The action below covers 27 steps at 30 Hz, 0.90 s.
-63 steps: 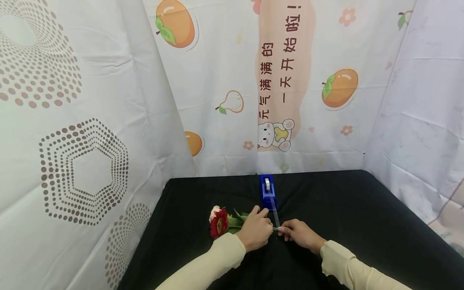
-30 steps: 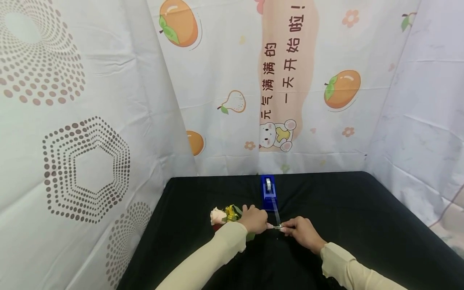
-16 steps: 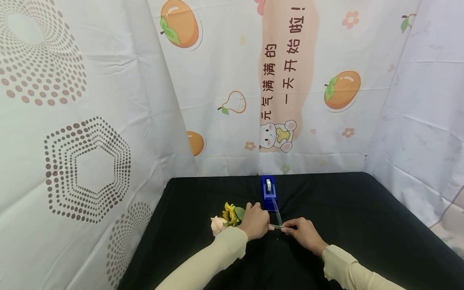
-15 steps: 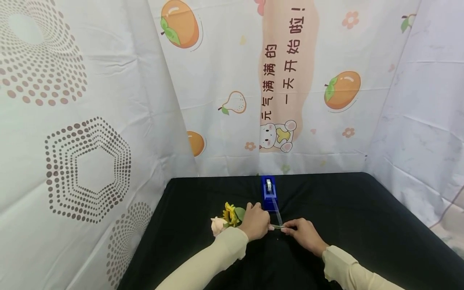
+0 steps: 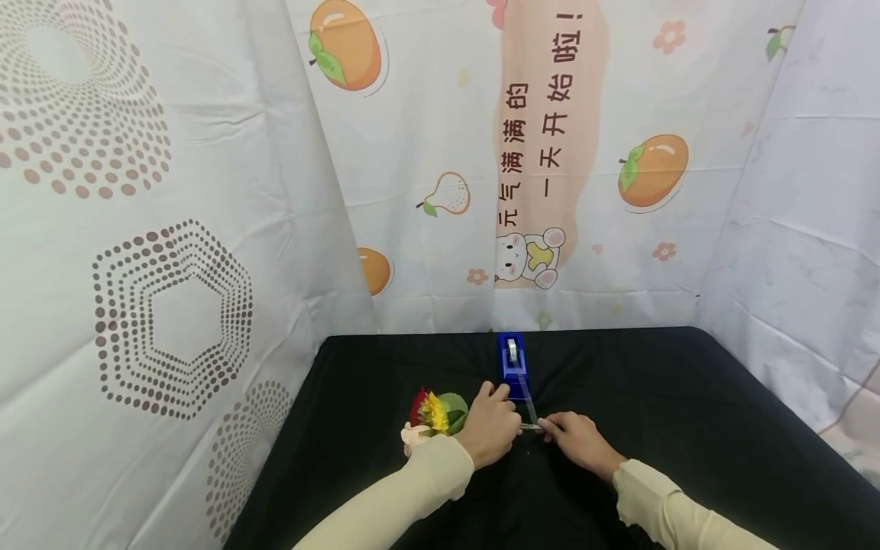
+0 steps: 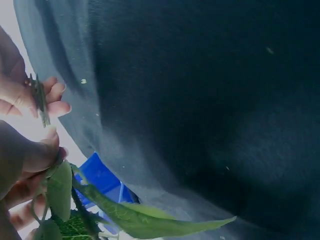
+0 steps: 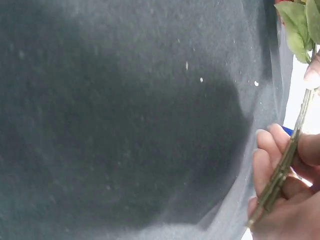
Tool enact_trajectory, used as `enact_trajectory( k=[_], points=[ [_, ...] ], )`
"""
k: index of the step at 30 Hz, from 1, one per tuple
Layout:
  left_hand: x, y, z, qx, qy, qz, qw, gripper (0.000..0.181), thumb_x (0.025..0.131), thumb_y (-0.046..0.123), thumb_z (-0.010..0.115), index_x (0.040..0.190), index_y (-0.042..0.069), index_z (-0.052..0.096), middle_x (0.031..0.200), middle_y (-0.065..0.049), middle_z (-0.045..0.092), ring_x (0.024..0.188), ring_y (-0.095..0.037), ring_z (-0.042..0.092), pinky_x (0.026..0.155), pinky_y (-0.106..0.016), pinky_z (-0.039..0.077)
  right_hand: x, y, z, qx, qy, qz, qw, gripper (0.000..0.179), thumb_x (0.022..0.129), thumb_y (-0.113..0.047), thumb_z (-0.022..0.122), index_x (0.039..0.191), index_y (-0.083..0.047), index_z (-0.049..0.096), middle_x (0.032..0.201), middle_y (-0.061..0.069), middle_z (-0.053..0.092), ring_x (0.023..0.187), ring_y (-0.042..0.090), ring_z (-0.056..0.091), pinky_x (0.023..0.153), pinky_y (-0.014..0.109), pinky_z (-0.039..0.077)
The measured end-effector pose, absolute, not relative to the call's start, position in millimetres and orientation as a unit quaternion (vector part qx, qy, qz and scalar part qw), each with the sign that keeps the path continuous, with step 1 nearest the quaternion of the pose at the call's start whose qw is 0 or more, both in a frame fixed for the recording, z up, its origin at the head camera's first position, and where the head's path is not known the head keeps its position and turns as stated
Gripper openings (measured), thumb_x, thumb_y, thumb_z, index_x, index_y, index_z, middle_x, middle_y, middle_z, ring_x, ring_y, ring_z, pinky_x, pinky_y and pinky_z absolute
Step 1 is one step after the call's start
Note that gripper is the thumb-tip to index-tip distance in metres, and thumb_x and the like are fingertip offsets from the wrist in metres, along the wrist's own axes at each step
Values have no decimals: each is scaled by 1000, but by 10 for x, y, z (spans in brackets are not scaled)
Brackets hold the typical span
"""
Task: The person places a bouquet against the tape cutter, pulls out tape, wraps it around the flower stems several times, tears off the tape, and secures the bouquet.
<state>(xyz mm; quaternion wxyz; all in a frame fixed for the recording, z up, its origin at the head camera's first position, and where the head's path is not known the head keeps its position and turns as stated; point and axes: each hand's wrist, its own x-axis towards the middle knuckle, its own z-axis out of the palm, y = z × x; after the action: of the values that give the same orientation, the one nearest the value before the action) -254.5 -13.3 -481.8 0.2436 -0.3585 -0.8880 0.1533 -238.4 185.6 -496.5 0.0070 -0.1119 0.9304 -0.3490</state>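
Left hand [image 5: 490,428] and right hand [image 5: 576,441] grip the stems [image 7: 284,169]

The left pinches them just below the leaves [image 6: 60,190]; the right holds them near their ends. The flowers [image 5: 435,412] are left of the left hand, over the black cloth [image 5: 632,397], the pale one partly behind the sleeve [image 5: 412,500]. Just beyond the hands sits a blue dispenser [image 5: 509,365], its tape [image 5: 530,405] stretched down to the stems. A printed curtain [image 5: 419,114] hangs behind.

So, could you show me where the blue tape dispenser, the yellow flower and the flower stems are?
Blue tape dispenser [image 5: 508,372]: head view, on its blue body.
Yellow flower [image 5: 435,412]: head view, on its petals.
Flower stems [image 7: 286,161]: right wrist view, around the middle of the bundle.
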Motion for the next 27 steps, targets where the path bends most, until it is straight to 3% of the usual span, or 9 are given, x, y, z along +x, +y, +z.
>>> enact_trajectory(
  k=[9, 14, 17, 21, 27],
  points=[
    [-2531, -154, -4858, -399, -843, 203, 300, 21, 94, 35, 71, 75, 30, 78, 88, 10, 73, 97, -17, 48, 88, -39, 36, -2423, 1857, -4972, -80, 902, -419, 72, 26, 106, -15, 56, 88, -9, 73, 79, 1, 64, 74, 17, 58, 71, 36, 46],
    [-2536, -153, -4857, -406, -850, 191, 277, 20, 90, 36, 74, 71, 29, 74, 88, 8, 72, 96, -18, 47, 87, -39, 36, -2432, 1872, -4948, -73, 898, -428, 69, 23, 104, -11, 59, 87, -8, 74, 80, 1, 64, 75, 18, 57, 70, 36, 46],
    [-2553, -146, -4840, -394, -873, 165, 236, 29, 97, 43, 68, 71, 30, 72, 87, 9, 71, 93, -16, 45, 86, -38, 35, -2427, 1882, -4933, -77, 900, -425, 60, 21, 103, -10, 61, 86, -8, 74, 79, 1, 62, 75, 18, 56, 70, 36, 46],
    [-2611, -146, -4797, -360, -918, 77, 145, 44, 104, 47, 56, 67, 28, 68, 82, 10, 64, 88, -15, 42, 82, -37, 32, -2417, 1898, -4932, -80, 903, -420, 48, 20, 101, -10, 64, 85, -9, 74, 77, 1, 62, 74, 17, 56, 69, 35, 46],
    [-2739, -181, -4719, -294, -954, -63, -10, 53, 102, 46, 61, 55, 21, 61, 68, 9, 53, 81, -16, 39, 78, -36, 25, -2412, 1894, -4949, -92, 905, -416, 27, 17, 100, -11, 67, 87, -8, 77, 78, -1, 66, 74, 15, 58, 69, 33, 47]
  ],
)
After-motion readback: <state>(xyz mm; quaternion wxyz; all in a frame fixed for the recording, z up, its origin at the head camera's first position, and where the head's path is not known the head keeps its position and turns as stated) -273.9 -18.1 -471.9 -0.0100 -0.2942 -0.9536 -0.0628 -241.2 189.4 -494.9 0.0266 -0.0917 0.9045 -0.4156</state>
